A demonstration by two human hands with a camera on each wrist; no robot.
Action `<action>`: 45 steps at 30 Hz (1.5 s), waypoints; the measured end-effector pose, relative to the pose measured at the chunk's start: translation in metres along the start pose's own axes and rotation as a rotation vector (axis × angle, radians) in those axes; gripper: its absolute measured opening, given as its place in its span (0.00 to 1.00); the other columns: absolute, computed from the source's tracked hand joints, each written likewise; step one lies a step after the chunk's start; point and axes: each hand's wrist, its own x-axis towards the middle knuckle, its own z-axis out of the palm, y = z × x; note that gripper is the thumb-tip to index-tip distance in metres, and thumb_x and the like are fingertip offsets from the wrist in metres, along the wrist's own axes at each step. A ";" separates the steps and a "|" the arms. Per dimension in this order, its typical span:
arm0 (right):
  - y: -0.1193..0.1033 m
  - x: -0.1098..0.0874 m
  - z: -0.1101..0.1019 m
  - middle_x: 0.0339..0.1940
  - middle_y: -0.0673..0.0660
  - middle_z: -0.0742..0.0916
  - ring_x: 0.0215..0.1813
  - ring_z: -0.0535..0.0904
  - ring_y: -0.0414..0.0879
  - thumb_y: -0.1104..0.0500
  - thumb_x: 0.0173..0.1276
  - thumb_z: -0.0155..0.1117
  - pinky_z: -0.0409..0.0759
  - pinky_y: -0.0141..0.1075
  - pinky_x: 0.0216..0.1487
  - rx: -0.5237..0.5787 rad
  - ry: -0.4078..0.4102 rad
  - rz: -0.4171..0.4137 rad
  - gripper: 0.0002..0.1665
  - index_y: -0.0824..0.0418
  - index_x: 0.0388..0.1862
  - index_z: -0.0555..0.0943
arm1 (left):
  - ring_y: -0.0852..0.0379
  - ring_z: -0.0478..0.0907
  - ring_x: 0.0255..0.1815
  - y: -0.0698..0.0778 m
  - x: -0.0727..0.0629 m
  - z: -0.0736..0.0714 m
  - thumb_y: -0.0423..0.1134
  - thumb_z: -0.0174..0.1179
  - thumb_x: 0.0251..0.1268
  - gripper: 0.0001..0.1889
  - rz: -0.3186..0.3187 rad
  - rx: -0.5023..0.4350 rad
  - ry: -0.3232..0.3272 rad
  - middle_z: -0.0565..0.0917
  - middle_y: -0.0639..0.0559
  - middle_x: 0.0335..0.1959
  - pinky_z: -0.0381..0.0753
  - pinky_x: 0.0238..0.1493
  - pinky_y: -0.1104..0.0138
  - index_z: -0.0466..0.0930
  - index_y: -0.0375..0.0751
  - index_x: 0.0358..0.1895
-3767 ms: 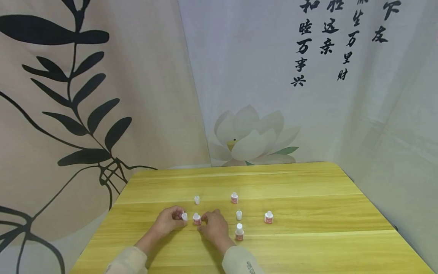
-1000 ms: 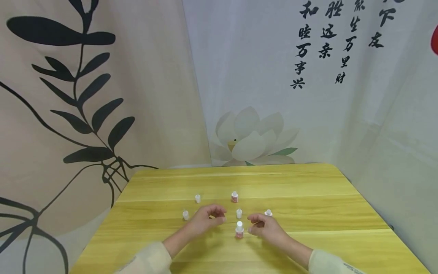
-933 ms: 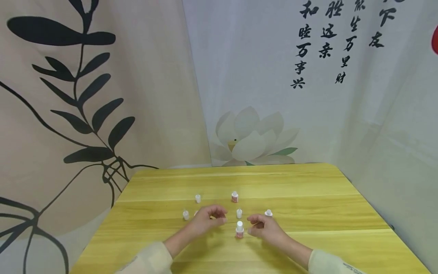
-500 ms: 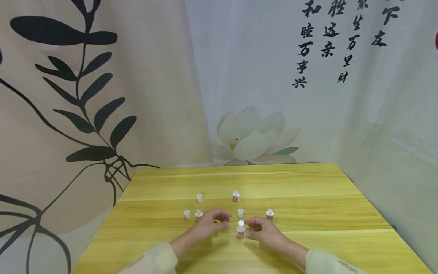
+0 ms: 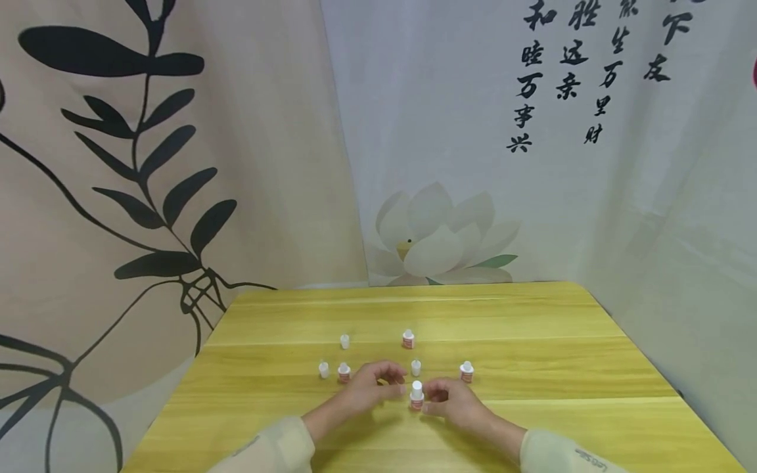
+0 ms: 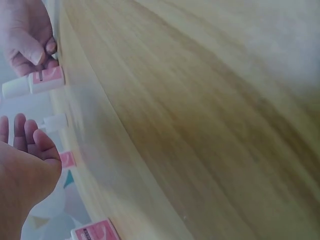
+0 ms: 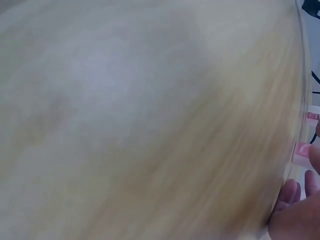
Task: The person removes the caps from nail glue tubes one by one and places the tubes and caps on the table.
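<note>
The capped bottle (image 5: 416,397) stands upright on the wooden table (image 5: 591,368), between the 2 hands; the right hand (image 5: 453,399) has bent fingers at its side, though whether they grip it I cannot tell; the left hand (image 5: 375,383) is relaxed, fingers loosely bent, just beside it; 1 small white piece (image 5: 416,368) stands behind; farther out are 3 shorter bottles (image 5: 466,373) and 2 similar white pieces (image 5: 323,370).

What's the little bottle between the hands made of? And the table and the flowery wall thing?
The bottle looks like smooth plastic, evenly white; its pink label may be paper or film. The table shows streaky grain and a soft sheen: wood, or a wood-look print. The flowery hanging is probably matte cloth, since it drapes in soft folds.
</note>
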 end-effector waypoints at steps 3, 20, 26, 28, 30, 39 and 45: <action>0.000 0.000 0.002 0.42 0.53 0.83 0.45 0.76 0.47 0.61 0.59 0.74 0.78 0.39 0.47 -0.024 0.017 -0.011 0.19 0.65 0.48 0.83 | 0.51 0.76 0.45 0.002 0.001 0.001 0.40 0.65 0.66 0.17 -0.003 -0.001 0.001 0.80 0.48 0.45 0.78 0.41 0.65 0.79 0.36 0.55; -0.002 0.001 0.013 0.37 0.48 0.85 0.39 0.75 0.43 0.61 0.57 0.76 0.74 0.34 0.38 -0.136 0.079 -0.071 0.07 0.55 0.35 0.87 | 0.53 0.75 0.43 0.004 0.008 0.007 0.37 0.65 0.64 0.16 0.021 -0.031 -0.024 0.81 0.45 0.44 0.75 0.37 0.68 0.80 0.36 0.53; -0.002 0.002 0.014 0.33 0.46 0.84 0.36 0.73 0.41 0.60 0.58 0.75 0.72 0.33 0.35 -0.167 0.086 -0.085 0.06 0.55 0.34 0.88 | 0.53 0.75 0.44 0.003 0.010 0.009 0.36 0.66 0.64 0.15 0.038 -0.029 -0.030 0.80 0.49 0.42 0.76 0.40 0.67 0.80 0.36 0.52; -0.003 0.002 0.015 0.32 0.46 0.84 0.36 0.73 0.42 0.60 0.58 0.75 0.71 0.33 0.35 -0.178 0.087 -0.086 0.05 0.54 0.34 0.88 | 0.53 0.75 0.43 0.003 0.010 0.010 0.37 0.67 0.63 0.15 0.027 -0.026 -0.032 0.80 0.51 0.42 0.76 0.38 0.68 0.81 0.37 0.52; -0.002 0.002 0.015 0.33 0.47 0.83 0.36 0.72 0.42 0.59 0.58 0.75 0.70 0.33 0.35 -0.185 0.090 -0.090 0.05 0.54 0.34 0.88 | 0.52 0.75 0.43 0.002 0.011 0.010 0.37 0.68 0.63 0.16 0.018 -0.025 -0.032 0.80 0.52 0.41 0.75 0.36 0.68 0.81 0.37 0.52; -0.001 0.003 0.016 0.37 0.47 0.84 0.41 0.74 0.44 0.58 0.58 0.76 0.73 0.39 0.40 -0.205 0.095 -0.098 0.05 0.52 0.34 0.88 | 0.52 0.76 0.43 0.000 0.011 0.013 0.37 0.67 0.63 0.15 0.029 -0.032 -0.034 0.82 0.53 0.39 0.77 0.40 0.66 0.82 0.36 0.52; -0.003 0.002 0.016 0.38 0.49 0.82 0.42 0.73 0.45 0.56 0.59 0.76 0.72 0.41 0.41 -0.214 0.098 -0.098 0.06 0.53 0.35 0.88 | 0.52 0.76 0.44 -0.001 0.011 0.014 0.37 0.66 0.65 0.14 0.032 -0.032 -0.045 0.82 0.53 0.39 0.76 0.42 0.65 0.83 0.36 0.51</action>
